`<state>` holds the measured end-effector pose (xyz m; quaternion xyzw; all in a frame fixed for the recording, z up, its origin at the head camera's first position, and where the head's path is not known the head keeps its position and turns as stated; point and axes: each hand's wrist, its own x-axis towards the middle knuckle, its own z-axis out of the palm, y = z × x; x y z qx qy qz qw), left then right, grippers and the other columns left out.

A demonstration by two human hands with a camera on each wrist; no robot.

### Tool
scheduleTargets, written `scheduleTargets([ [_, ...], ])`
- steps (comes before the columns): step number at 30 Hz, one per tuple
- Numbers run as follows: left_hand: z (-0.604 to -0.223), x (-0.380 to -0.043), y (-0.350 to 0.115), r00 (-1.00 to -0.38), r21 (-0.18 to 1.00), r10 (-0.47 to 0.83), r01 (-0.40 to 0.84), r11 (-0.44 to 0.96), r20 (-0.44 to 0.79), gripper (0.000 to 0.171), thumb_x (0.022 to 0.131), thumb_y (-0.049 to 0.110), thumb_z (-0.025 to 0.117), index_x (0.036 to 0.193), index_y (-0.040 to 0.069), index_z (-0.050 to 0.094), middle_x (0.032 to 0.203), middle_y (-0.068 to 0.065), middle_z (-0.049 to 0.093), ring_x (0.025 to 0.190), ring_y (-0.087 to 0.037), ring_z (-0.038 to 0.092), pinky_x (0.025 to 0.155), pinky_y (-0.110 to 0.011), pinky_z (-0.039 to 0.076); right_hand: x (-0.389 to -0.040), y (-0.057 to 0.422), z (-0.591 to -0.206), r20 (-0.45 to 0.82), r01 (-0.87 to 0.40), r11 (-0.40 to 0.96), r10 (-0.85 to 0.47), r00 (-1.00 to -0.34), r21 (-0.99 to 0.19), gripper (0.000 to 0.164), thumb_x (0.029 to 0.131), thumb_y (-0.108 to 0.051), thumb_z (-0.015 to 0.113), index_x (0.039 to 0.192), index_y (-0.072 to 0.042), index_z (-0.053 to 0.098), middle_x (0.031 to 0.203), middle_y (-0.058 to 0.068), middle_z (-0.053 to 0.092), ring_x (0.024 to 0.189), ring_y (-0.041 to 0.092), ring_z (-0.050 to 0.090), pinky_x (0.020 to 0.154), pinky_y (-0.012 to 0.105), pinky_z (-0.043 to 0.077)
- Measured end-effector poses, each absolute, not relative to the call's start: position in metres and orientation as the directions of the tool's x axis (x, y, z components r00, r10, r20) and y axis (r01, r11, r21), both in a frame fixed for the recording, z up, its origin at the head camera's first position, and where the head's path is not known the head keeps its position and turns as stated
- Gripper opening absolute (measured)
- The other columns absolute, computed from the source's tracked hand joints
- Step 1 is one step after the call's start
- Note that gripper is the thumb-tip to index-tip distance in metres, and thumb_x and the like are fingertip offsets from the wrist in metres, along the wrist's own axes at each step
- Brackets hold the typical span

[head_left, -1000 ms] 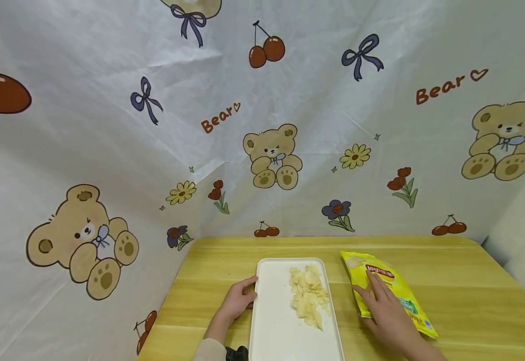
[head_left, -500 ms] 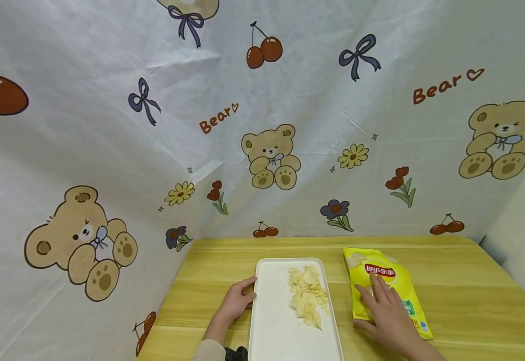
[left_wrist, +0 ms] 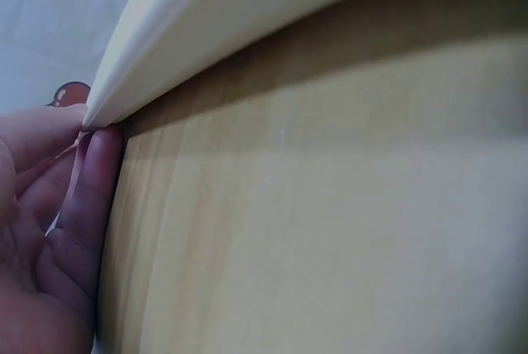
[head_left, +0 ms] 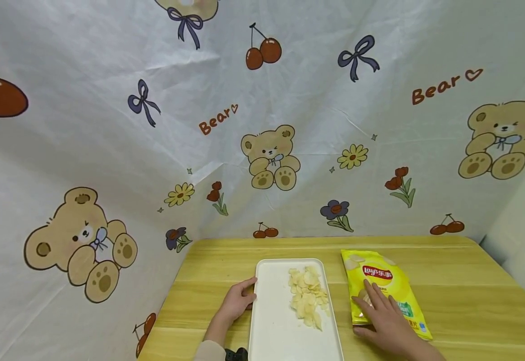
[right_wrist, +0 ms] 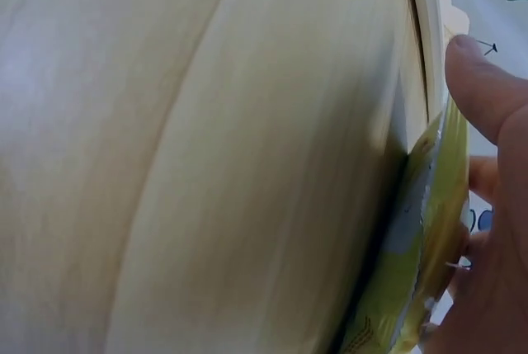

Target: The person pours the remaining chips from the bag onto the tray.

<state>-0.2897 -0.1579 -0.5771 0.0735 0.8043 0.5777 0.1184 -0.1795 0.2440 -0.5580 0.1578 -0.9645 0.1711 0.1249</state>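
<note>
A white rectangular tray [head_left: 273, 321] lies on the wooden table, with a heap of potato chips [head_left: 308, 296] on its right half. My left hand [head_left: 235, 302] holds the tray's left rim; in the left wrist view, a fingertip [left_wrist: 103, 143] sits low against the tray wall [left_wrist: 190, 36]. To the right, a yellow Lay's chip bag [head_left: 395, 288] lies label up. My right hand [head_left: 388, 321] rests on its lower front part, fingers fairly straight and spread. From the right wrist view, the bag's jagged edge [right_wrist: 425, 230] shows beneath the hand, with the thumb [right_wrist: 478, 82] above it.
The wooden table [head_left: 461, 301] extends right of the bag and left of the tray. A white cloth [head_left: 262, 90] printed with bears, cherries and bows hangs behind and to the left. A black wrist strap device [head_left: 237, 354] sits by the left wrist.
The bag has turned under my right hand, so its label faces up more squarely and its near end lies further left. My left hand, tray and chips look unmoved.
</note>
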Motion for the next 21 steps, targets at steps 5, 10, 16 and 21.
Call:
scheduleTargets([
  [5,-0.5764,-0.2902,-0.1595,-0.952,0.945,0.293,0.011,0.325,-0.089,0.057,0.096,0.005,0.062,0.15,0.006,0.045,0.098,-0.013,0.061,0.076,-0.015,0.061,0.073,-0.031,0.059,-0.1777,0.2473,-0.5619,0.299,-0.397,0.863,-0.307,-0.903,-0.313,0.066,0.08,-0.054,0.075,0.133,-0.017,0.062,0.153,0.026,0.041,0.14,0.049,0.035,0.101,0.077,0.03],
  [10,-0.5772,-0.2896,-0.1607,-0.946,0.943,0.314,0.031,0.332,-0.079,0.059,0.096,0.005,0.063,0.151,0.005,0.044,0.102,-0.013,0.061,0.081,-0.016,0.063,0.074,-0.03,0.06,-0.1753,0.2492,-0.5633,0.274,-0.418,0.845,-0.338,-0.901,-0.333,0.067,0.083,-0.055,0.072,0.137,-0.018,0.059,0.152,0.024,0.044,0.14,0.048,0.038,0.102,0.077,0.028],
  [16,-0.5786,-0.2896,-0.162,-0.942,0.939,0.327,0.045,0.341,-0.074,0.059,0.096,0.005,0.063,0.152,0.006,0.043,0.101,-0.012,0.06,0.081,-0.015,0.061,0.074,-0.028,0.059,-0.1753,0.2509,-0.5642,0.26,-0.439,0.833,-0.366,-0.894,-0.338,0.068,0.083,-0.058,0.071,0.138,-0.021,0.057,0.151,0.022,0.046,0.145,0.042,0.034,0.099,0.078,0.03],
  [21,-0.5771,-0.2907,-0.1637,-0.936,0.925,0.344,0.061,0.375,-0.077,0.063,0.095,0.006,0.065,0.153,0.007,0.041,0.088,-0.01,0.056,0.075,-0.016,0.055,0.07,-0.025,0.056,-0.1749,0.2492,-0.5603,0.26,-0.421,0.837,-0.345,-0.902,-0.35,0.071,0.082,-0.058,0.072,0.141,-0.021,0.057,0.153,0.019,0.045,0.141,0.043,0.037,0.099,0.076,0.031],
])
